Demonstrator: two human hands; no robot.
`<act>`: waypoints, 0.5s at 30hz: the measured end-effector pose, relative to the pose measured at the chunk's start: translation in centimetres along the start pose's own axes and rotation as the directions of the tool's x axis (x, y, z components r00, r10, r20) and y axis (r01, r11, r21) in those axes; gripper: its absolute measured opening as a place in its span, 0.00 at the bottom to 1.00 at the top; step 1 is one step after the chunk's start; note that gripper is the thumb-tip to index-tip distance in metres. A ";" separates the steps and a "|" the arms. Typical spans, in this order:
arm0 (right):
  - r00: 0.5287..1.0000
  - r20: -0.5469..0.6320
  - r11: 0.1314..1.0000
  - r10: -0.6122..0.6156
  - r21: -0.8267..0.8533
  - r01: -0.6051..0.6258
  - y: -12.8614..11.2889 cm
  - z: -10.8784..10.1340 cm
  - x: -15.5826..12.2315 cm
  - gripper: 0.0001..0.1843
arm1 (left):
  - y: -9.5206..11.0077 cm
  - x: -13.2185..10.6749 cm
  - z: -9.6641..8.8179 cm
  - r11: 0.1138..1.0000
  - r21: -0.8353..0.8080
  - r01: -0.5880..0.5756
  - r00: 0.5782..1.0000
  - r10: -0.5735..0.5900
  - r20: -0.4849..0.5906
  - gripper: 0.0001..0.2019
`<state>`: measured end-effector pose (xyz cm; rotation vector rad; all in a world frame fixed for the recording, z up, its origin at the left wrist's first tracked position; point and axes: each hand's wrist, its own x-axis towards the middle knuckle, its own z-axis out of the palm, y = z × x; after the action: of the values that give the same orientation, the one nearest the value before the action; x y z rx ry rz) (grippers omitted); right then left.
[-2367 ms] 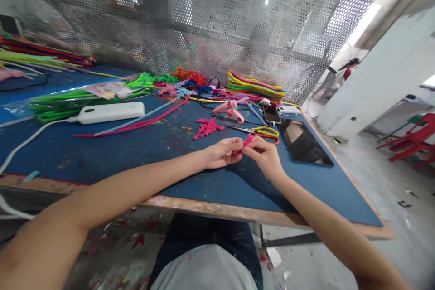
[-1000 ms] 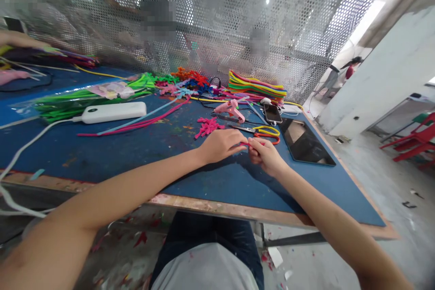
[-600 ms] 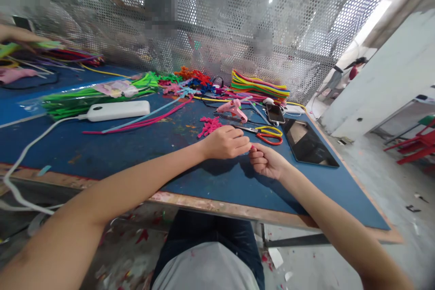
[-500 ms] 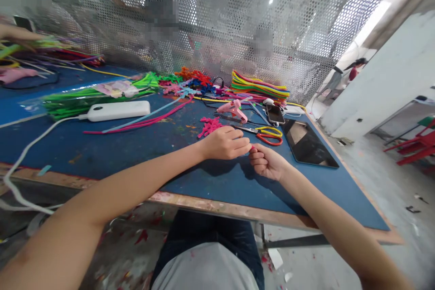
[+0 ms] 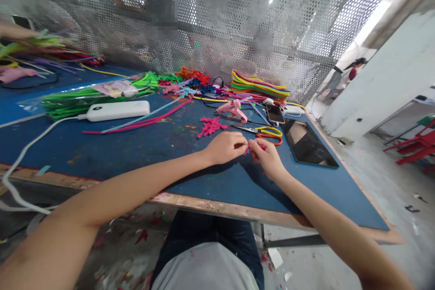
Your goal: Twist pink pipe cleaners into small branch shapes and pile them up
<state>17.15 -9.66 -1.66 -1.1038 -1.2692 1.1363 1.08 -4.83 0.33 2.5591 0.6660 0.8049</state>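
Observation:
My left hand (image 5: 227, 147) and my right hand (image 5: 267, 156) meet fingertip to fingertip above the blue table (image 5: 142, 149), near its front edge. Both pinch a small pink pipe-cleaner piece (image 5: 251, 146); only a short bit of it shows between the fingers. A heap of similar pink bent pieces (image 5: 210, 126) lies just behind my left hand. Yellow-and-red handled scissors (image 5: 265, 132) lie just beyond my right hand.
A pink glue gun (image 5: 231, 109), a phone (image 5: 273, 113) and a dark tablet (image 5: 306, 143) lie at the right. A white power strip (image 5: 117, 110), green pipe cleaners (image 5: 81, 98) and a coloured stack (image 5: 258, 87) sit further back. A perforated metal screen (image 5: 217, 27) closes the far side.
My hands drew together again after parting slightly; my right hand rose toward the left one. At far left, another person's hand reached into the pipe-cleaner pile.

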 end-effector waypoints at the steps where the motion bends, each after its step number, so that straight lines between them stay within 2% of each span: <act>1: 0.992 -0.021 0.983 -0.121 -0.145 0.117 -0.1 0.0 -0.1 0.19 | 0.2 0.0 0.1 0.991 -0.124 0.058 0.998 -0.057 0.015 0.13; 3: 0.974 -0.012 0.937 -0.228 -0.273 0.216 -0.2 0.0 -0.1 0.19 | 0.6 -0.1 0.3 0.937 -0.319 0.142 0.990 -0.137 0.037 0.12; 7: 0.989 -0.013 0.984 -0.146 -0.107 0.144 0.0 -0.1 0.1 0.20 | 1.0 0.0 0.5 0.867 -0.471 0.162 0.976 -0.211 -0.054 0.09; 8: 0.990 -0.009 0.985 -0.141 -0.100 0.139 0.1 -0.1 0.2 0.20 | 0.9 0.0 0.6 0.844 -0.509 0.169 0.972 -0.227 -0.053 0.10; 10: 0.980 -0.005 0.962 -0.198 -0.193 0.193 0.1 -0.2 0.3 0.20 | 0.8 0.0 0.8 0.777 -0.597 0.200 0.966 -0.260 -0.014 0.12; 12: 0.952 0.003 0.887 -0.307 -0.361 0.287 0.0 -0.3 0.2 0.18 | 0.6 0.1 1.0 0.716 -0.657 0.234 0.955 -0.297 0.015 0.13; 15: 0.887 0.058 0.717 -0.458 -0.566 0.407 -0.3 -0.8 0.1 0.16 | 0.6 0.1 1.2 0.613 -0.739 0.279 0.932 -0.359 0.054 0.12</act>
<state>17.91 -9.63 -1.36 -1.1666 -1.7447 0.3411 2.08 -5.53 -0.30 1.6026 0.6283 0.8516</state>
